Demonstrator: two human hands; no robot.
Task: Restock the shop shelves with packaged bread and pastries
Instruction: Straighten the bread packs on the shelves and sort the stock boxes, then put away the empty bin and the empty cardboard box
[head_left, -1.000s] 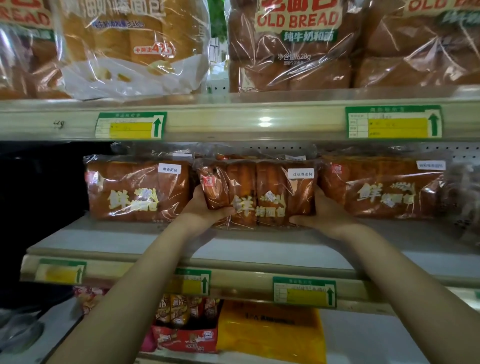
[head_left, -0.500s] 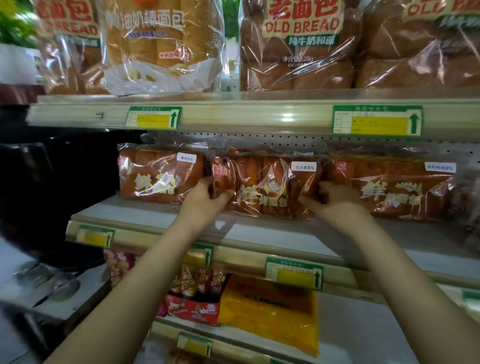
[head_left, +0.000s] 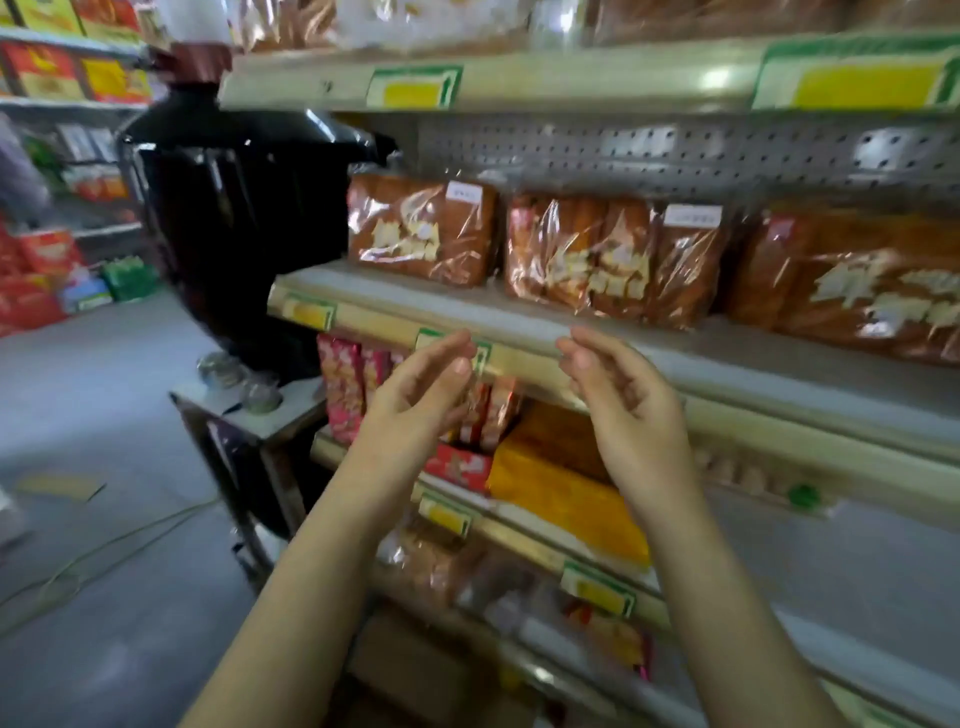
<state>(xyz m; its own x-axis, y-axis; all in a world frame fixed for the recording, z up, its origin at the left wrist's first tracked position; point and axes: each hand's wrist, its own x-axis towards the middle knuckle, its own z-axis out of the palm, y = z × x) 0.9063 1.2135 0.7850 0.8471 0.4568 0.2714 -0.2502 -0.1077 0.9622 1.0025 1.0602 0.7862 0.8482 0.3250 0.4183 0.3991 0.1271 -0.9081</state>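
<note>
Shelf (head_left: 753, 353) keeps the bread (head_left: 613, 260); left hand (head_left: 415, 405), right hand (head_left: 623, 410) withdrawn.

Mid shelf (head_left: 727, 358) carries 3 bread packs in a row: left pack (head_left: 421, 228), middle pack (head_left: 608, 260) to its right w/ a gap between, right pack (head_left: 852, 291) at the far right, cut off by the frame edge. Back panel (head_left: 675, 150) sits behind them. Upper shelf (head_left: 597, 78) is above. Lower shelf (head_left: 519, 538) is below, w/ snack packets (head_left: 340, 384) at left and a flat pack (head_left: 566, 499) to their right. Left hand (head_left: 415, 400) & right hand (head_left: 623, 405) are on the near side of the mid shelf's front edge, apart, touching nothing. Left of the shelving, a large vessel (head_left: 239, 234) stands on a small tabletop (head_left: 291, 410). Far left, across the floor (head_left: 104, 395), is another rack (head_left: 67, 104) w/ boxes (head_left: 47, 73).
</note>
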